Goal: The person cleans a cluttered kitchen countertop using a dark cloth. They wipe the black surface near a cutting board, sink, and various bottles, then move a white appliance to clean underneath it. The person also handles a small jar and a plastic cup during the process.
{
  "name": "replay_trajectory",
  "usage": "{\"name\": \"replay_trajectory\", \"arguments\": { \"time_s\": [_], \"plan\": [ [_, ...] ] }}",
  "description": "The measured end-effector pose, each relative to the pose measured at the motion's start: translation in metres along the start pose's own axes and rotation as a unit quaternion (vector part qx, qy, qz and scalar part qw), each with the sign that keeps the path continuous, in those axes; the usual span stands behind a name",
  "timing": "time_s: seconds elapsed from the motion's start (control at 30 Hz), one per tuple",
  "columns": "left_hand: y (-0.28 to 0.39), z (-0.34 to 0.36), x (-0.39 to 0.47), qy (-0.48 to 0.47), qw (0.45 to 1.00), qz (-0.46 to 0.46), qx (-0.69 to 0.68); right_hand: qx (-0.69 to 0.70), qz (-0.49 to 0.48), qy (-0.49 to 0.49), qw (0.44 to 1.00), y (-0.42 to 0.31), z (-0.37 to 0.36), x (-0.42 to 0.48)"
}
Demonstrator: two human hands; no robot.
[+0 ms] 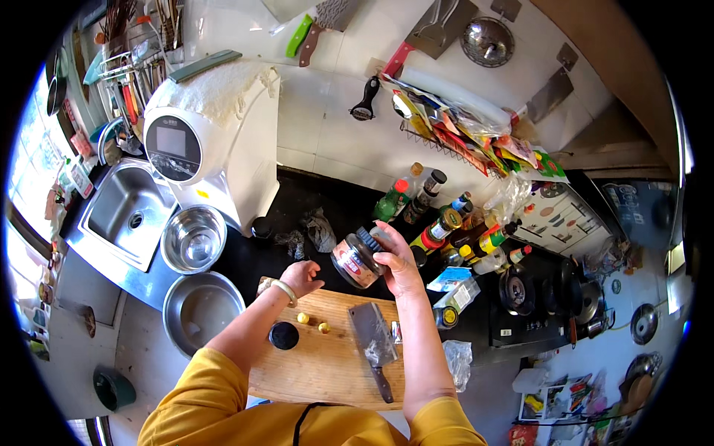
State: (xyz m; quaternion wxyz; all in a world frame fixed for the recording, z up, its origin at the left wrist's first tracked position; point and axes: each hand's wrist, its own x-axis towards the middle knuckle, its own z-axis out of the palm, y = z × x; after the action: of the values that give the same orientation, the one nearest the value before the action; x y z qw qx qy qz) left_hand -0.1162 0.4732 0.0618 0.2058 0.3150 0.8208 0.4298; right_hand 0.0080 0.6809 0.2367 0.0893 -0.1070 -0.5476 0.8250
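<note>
My right hand (399, 259) grips a glass jar (356, 261) by its dark ribbed lid end, tilted over the back edge of the wooden cutting board (323, 373). To its left my left hand (302, 278), a pale bangle on the wrist, is held with fingers curled; whether it holds anything cannot be told. On the board lie a cleaver (372, 334) with a dark handle, a round black lid or container (284, 335) and two small pale yellow pieces (303, 318). A crumpled plastic bag (320, 231) lies behind the jar.
Two steel bowls (204, 312) stand at the left beside the sink (125, 209). A white countertop appliance (223, 128) stands at the back left. Several sauce bottles (438, 231) crowd the right rear, with a black stove (530, 323) beyond. A plastic bag (458, 362) lies right of the board.
</note>
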Motion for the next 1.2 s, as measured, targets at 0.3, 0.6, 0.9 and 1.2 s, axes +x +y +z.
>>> {"name": "replay_trajectory", "arguments": {
  "time_s": [0.3,0.6,0.9,1.2],
  "plan": [
    [0.129,-0.048,-0.087,-0.009,0.929,0.098,-0.357,0.032,0.012,-0.061,0.998,-0.008,0.013,-0.032],
    [0.146,-0.049,-0.125,0.053,0.929,0.127,-0.344,0.033,0.036,-0.105,0.993,-0.002,0.044,-0.052],
    [0.161,-0.047,-0.149,0.114,0.954,0.113,-0.253,0.052,0.038,-0.136,0.989,0.003,0.051,-0.065],
    [0.164,-0.043,-0.152,0.121,0.966,0.11,-0.198,0.06,0.025,-0.154,0.986,0.003,0.052,-0.068]
  ]
}}
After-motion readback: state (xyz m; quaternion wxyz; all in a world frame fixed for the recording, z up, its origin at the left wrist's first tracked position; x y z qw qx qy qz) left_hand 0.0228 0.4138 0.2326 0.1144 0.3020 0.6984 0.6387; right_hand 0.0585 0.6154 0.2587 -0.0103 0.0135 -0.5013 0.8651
